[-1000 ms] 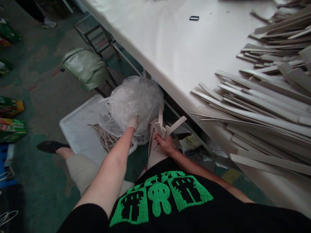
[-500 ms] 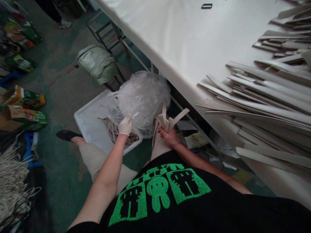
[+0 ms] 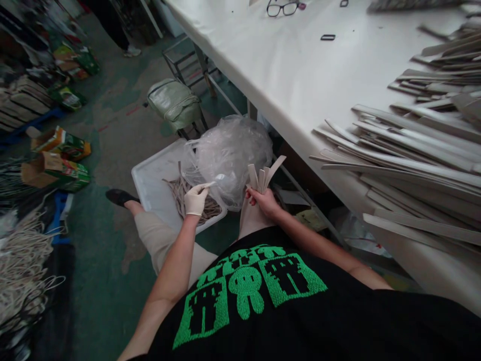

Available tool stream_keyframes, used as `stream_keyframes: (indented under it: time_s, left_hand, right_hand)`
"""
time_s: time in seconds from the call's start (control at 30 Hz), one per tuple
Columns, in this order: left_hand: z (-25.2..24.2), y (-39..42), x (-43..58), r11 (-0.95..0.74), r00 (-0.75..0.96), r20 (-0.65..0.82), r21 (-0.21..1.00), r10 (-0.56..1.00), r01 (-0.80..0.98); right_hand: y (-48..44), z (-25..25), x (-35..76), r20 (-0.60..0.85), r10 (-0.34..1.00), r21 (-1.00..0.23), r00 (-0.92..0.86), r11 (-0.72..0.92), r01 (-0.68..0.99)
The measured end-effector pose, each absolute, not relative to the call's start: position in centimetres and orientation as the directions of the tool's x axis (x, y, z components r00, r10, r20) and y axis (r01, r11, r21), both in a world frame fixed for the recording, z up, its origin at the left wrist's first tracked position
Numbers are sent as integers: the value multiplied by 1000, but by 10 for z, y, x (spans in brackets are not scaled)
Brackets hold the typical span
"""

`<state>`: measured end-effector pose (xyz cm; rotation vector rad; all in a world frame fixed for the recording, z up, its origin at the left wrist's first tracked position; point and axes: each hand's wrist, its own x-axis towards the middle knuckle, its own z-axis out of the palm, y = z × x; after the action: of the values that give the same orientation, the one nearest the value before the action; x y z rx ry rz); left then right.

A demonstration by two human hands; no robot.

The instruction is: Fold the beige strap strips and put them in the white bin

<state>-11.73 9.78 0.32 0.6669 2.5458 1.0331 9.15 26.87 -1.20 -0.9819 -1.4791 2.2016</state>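
My left hand (image 3: 196,199), in a white glove, is closed in a pinch over a white plastic tub (image 3: 158,173). A pale tip shows at its fingers, too small to name. Bare, my right hand (image 3: 264,201) is wrapped round several flat beige strips (image 3: 262,176), whose ends fan out above the fist. Their lower part is hidden behind the hand and beside my leg. Thin brownish strips (image 3: 181,193) lie loose in the tub below the left hand. A clear plastic bag (image 3: 235,150) bulges over the tub's far side, between and beyond both hands.
A white-covered table (image 3: 285,75) runs along the right, with piles of beige strips (image 3: 406,145) and glasses (image 3: 282,9) on it. A green wrapped bundle (image 3: 175,105) rests on a stool. Cartons (image 3: 56,170) and heaped cords (image 3: 26,271) are on the left floor.
The view has shifted, bringing the glasses into sight. My left hand has turned slightly, still pinched. My right hand keeps hold of the strips, which now stand closer together.
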Motion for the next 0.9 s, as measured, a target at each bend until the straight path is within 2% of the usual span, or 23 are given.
stream_keyframes:
  time_s: [0.17, 0.33, 0.43, 0.53, 0.63, 0.77, 0.83, 0.9]
  left_hand:
    - [22, 119, -119, 438, -699, 201, 653, 686, 618]
    - [47, 128, -115, 175, -614, 353, 754, 706, 634]
    - [67, 126, -104, 25, -539, 445, 754, 715, 656]
    - [87, 123, -91, -110, -378, 528, 678, 760, 727]
    - [101, 120, -77, -248, -154, 544, 594, 825, 765]
    - [106, 117, -57, -387, 94, 507, 511, 857, 767]
    - [105, 112, -47, -448, 196, 486, 482, 852, 753]
    - [104, 101, -37, -472, 236, 481, 460, 844, 752]
  right_hand:
    - [263, 13, 74, -369, 497, -862, -785, -498, 89]
    - [262, 26, 74, -425, 436, -763, -794, -644, 54]
    - [261, 38, 76, -466, 301, -635, -832, -768, 78]
    - [259, 53, 74, -511, 105, -478, -853, -860, 180]
    - [255, 64, 67, -541, -74, -370, -838, -873, 316]
    - [250, 69, 60, -550, -216, -262, -807, -873, 412]
    - [248, 69, 59, -544, -233, -272, -806, -860, 432]
    - [248, 70, 60, -538, -157, -381, -828, -831, 405]
